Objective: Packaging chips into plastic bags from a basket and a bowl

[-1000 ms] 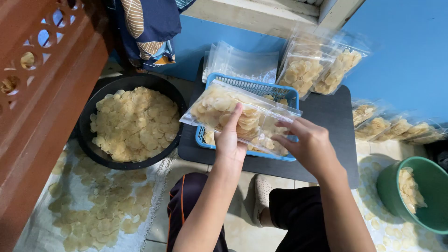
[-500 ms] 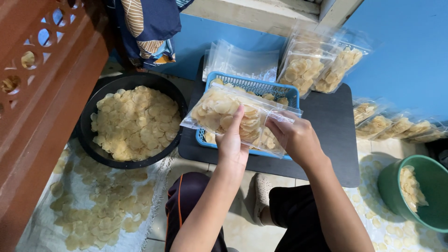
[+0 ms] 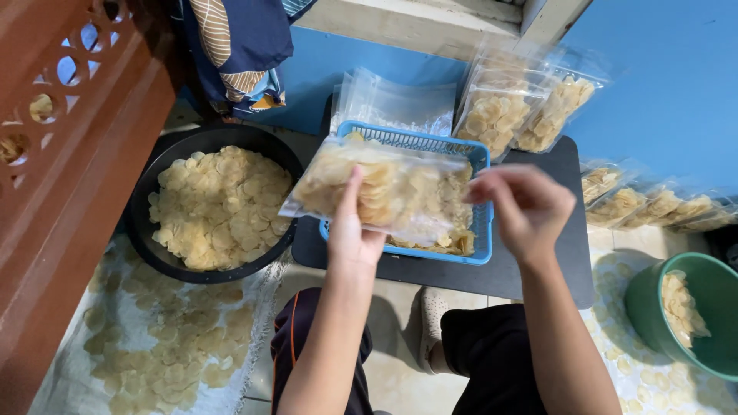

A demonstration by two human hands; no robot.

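My left hand (image 3: 350, 230) holds up a clear plastic bag of pale round chips (image 3: 384, 188) from below, thumb on its front, above a blue slotted basket (image 3: 477, 157). My right hand (image 3: 523, 207) pinches the bag's right end, fingers curled and blurred. The basket holds loose chips and rests on a black tray (image 3: 546, 207).
A black basin of chips (image 3: 219, 204) stands at left. More chips lie on a white cloth (image 3: 146, 346). Empty clear bags (image 3: 396, 104) and filled bags (image 3: 515, 111) lean on the blue wall; several filled bags (image 3: 653, 207) lie at right. A green bowl (image 3: 676, 315) sits near right.
Both hands have shifted the bag left and a little higher; my right hand has slid out along the bag's right end, now blurred with motion.
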